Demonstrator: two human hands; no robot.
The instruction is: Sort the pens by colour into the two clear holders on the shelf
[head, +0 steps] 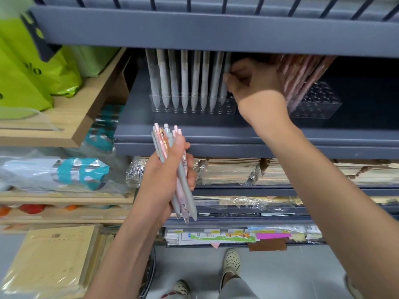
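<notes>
Pens (167,139), pink and grey mixed, were held as a bundle in the left hand (159,175), nearest the viewer, with the fingers wrapped round the barrels and the clicker ends pointing up. Below them a shoe (232,262) was seen on the grey floor. Stacked paper (231,171) was kept on a lower shelf level just behind the bundle. Further in, on the grey shelf (237,137), two clear holders were set side by side. The left holder (228,108) was filled with a row of grey pens (185,83), upright with tips down. At the right end of that row the right hand (254,85) was reached in, its fingers curled round the last grey pen (223,96), which stood in the holder. The right holder (319,104), just past that hand, was loaded with tilted pink pens (302,76). Green bags (21,72) were hung at far left.
</notes>
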